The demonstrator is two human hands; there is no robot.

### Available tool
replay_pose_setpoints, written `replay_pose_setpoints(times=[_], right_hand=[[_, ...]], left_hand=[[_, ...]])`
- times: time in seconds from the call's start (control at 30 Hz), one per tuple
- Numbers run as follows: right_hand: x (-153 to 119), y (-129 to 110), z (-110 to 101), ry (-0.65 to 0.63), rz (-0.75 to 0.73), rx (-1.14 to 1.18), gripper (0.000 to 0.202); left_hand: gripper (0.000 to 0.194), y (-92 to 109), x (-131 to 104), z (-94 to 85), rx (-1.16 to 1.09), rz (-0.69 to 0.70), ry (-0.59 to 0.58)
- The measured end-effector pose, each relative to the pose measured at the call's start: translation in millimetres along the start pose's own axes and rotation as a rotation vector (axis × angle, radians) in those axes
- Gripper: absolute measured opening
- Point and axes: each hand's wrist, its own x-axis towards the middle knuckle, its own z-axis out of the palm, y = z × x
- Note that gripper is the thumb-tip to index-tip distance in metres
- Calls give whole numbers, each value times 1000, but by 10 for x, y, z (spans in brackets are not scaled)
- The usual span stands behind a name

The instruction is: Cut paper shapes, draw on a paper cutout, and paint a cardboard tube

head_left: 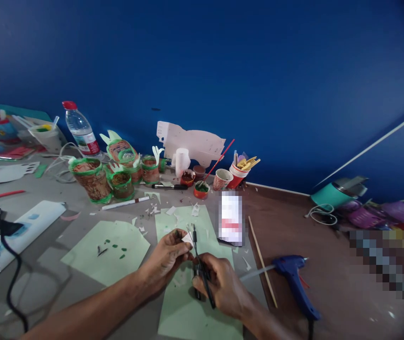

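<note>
Right grip (219, 279): curled round slim black tool (207, 286)
Left grip (168, 256): pinched on small white paper piece (187, 239)
Paper piece: just left of tool's upper end; contact unclear
Tool axis: forward, leaning left

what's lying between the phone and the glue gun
Mainly a wooden stick, lying at a slant between the phone and the glue gun; the head view shows it.

Right hand (219, 281) above paper (177, 323), cups (223, 179) behind
</note>
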Motion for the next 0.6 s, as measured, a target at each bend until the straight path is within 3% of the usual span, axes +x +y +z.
replay_pose_setpoints(times=[0.23,0.6], right_hand=[[20,91,49,-44,19,204,14],[27,-41,-16,-98,30,240,29]], left_hand=[[29,24,-17,30,71,-14,8],[26,11,13,22,86,-28,41]])
